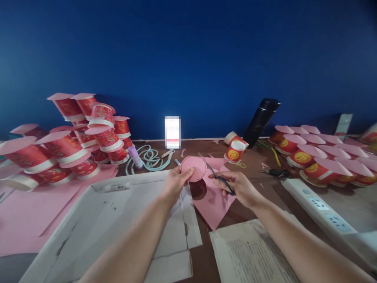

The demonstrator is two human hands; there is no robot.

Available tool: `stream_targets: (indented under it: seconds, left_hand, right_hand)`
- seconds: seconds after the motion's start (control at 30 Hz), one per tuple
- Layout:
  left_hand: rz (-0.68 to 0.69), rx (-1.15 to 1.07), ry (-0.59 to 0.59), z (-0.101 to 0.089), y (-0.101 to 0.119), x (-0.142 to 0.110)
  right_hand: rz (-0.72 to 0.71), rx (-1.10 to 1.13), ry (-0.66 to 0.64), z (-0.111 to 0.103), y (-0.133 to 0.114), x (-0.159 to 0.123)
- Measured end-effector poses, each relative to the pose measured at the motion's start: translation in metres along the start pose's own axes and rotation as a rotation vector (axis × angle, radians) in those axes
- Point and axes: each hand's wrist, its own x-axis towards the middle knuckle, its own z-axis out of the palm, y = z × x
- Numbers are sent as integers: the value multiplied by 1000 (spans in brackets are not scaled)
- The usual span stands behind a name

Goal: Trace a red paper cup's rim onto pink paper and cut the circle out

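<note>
My left hand pinches a round pink paper disc by its lower left edge. In my right hand is a pair of scissors with dark handles, its blades pointing up and left beside the disc's right edge. Whether the blades touch the disc I cannot tell. Below both hands lies a pink paper sheet with a round piece cut out of it, the brown table showing through the hole. Two red and gold paper cups sit behind the scissors, one upright and one tipped over.
Stacked red paper cups topped with pink paper stand left, more capped cups right. Around me are a coiled cable, a purple glue stick, a black flask, a power strip, white board and printed papers.
</note>
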Motion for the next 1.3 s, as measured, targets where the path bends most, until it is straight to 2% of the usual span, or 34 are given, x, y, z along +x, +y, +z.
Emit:
stream_targets:
  seconds: [0.83, 1.3]
  left_hand:
    - [-22, -36, 14, -1, 1, 1]
    - [-23, -52, 64, -1, 2, 2]
  right_hand:
    - [13, -48, 16, -1, -2, -1]
    - [8, -59, 16, -1, -1, -1]
